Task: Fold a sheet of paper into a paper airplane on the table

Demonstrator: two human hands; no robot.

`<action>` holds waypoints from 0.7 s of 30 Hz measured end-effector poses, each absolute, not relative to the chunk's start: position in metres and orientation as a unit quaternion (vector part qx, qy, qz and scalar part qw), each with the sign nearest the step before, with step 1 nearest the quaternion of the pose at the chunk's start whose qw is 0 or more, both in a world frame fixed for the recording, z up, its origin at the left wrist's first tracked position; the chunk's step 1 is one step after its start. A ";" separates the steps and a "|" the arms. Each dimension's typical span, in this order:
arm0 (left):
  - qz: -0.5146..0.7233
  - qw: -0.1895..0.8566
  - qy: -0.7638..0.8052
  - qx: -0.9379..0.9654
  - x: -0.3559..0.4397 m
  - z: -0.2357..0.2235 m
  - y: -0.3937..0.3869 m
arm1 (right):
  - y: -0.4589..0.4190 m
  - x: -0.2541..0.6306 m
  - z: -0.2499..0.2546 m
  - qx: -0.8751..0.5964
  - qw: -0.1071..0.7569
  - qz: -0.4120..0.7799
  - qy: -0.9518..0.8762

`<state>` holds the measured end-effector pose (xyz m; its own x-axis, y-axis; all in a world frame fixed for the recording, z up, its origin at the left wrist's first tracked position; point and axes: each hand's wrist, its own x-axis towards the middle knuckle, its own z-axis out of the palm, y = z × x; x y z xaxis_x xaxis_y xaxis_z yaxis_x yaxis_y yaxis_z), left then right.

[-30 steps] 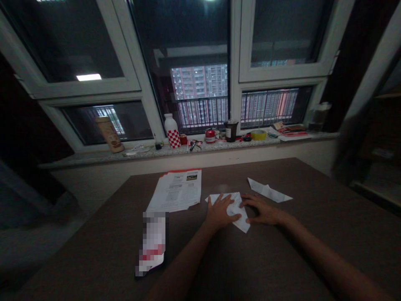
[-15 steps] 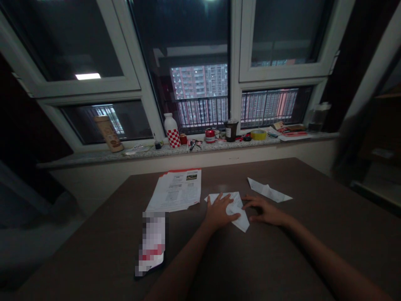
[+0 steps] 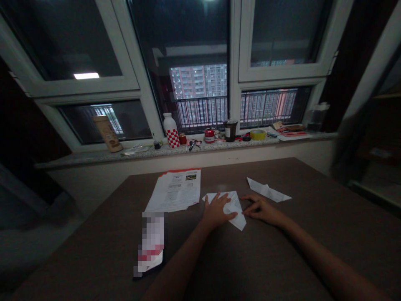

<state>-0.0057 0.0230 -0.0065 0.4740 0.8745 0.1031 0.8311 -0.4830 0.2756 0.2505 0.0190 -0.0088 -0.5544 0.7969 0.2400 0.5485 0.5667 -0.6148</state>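
A white folded sheet of paper (image 3: pixel 238 220) with printed marks lies on the brown table. My left hand (image 3: pixel 216 211) rests flat across it with fingers spread, covering its left and middle parts. At the right edge of the sheet is my right hand (image 3: pixel 261 210). Its thumb and a finger come together on that edge, while the index finger reaches out a little above. Beyond the right hand lies a paper boat (image 3: pixel 267 191), a long folded shape with a small peak in its middle.
A stack of printed sheets (image 3: pixel 175 192) lies left of my hands. Nearer me is a phone (image 3: pixel 153 244), its screen blurred out. Along the windowsill (image 3: pixel 138 156) stand a checkered bottle (image 3: pixel 172 131), a dark cup (image 3: pixel 230 131), a roll of yellow tape (image 3: pixel 257 134) and other small items.
My right thumb and finger have drawn together at the paper's right edge, from being apart. The left hand stays spread on the sheet. The whole view has shifted slightly.
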 end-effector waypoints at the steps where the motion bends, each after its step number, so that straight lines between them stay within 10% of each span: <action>1: 0.115 0.093 0.500 0.853 -0.006 -0.007 0.023 | 0.020 0.250 -0.010 -0.400 0.257 0.241 -0.846; 21: 0.163 0.067 0.488 0.855 -0.004 0.000 0.014 | 0.010 0.241 -0.001 -0.394 0.230 0.215 -0.864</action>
<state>-0.0040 0.0136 -0.0004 0.4700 0.8565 0.2131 0.8126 -0.5142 0.2743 0.2412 0.0101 -0.0006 -0.5843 0.7790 0.2276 0.5808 0.5973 -0.5531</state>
